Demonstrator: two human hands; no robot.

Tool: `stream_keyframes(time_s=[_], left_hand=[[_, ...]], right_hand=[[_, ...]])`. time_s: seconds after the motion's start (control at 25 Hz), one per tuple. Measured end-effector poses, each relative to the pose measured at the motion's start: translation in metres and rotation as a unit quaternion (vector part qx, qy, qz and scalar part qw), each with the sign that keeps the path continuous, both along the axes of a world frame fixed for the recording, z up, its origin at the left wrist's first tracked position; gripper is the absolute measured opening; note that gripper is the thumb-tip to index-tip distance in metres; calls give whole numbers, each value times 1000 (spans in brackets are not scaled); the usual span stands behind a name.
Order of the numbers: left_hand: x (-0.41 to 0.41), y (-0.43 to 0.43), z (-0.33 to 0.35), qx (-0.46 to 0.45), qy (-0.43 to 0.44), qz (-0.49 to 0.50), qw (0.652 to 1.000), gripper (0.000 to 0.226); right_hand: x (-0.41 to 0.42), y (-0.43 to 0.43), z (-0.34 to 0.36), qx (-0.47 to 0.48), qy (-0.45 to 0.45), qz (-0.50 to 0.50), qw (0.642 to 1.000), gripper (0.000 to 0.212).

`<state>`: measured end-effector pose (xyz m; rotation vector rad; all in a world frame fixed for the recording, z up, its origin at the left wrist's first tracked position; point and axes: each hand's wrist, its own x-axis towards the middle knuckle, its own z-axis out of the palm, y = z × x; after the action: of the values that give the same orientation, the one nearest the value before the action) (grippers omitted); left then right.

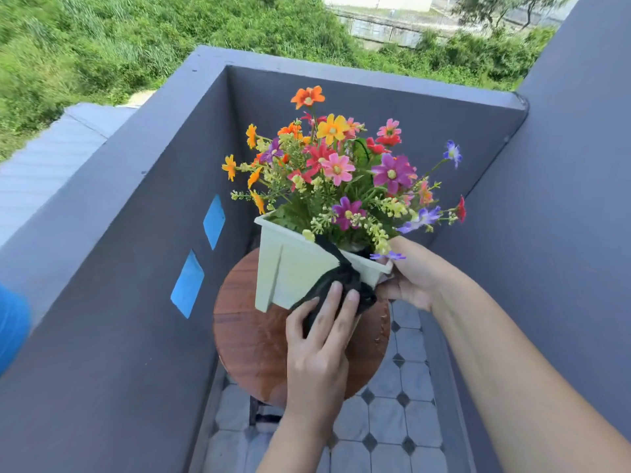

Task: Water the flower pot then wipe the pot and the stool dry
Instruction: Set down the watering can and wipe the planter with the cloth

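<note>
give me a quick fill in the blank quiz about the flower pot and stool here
1. The left hand presses a ____ cloth against the pot.
2. The right hand steadies the pot at its ____.
3. The pot is tilted on a round ____ stool.
4. The balcony wall bears two ____ patches.

Missing words: black; rim; wooden; blue
</note>
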<state>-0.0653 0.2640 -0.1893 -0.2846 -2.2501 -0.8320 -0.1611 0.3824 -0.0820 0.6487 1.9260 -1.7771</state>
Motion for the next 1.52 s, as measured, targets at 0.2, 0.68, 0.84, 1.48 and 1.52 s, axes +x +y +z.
stream_keyframes(time_s=[0.2, 0.68, 0.84, 1.48, 1.52], left_hand=[[6, -8, -21, 190, -160, 142, 958, 57], [-19, -34, 23, -3, 36, 58, 998, 51], [-48, -72, 40, 149, -83, 156, 973, 46], [-59, -79, 100, 203, -345, 122, 908, 39], [-59, -77, 104, 197, -339, 138, 910, 38]], right_hand=[[3, -5, -4, 7, -3, -18, 1000, 35], [8, 1, -8, -7, 3, 25, 1000, 33], [8, 4, -9, -2, 13, 28, 1000, 46], [7, 18, -5, -8, 34, 69, 997, 38], [9, 18, -6, -19, 22, 61, 998, 30]])
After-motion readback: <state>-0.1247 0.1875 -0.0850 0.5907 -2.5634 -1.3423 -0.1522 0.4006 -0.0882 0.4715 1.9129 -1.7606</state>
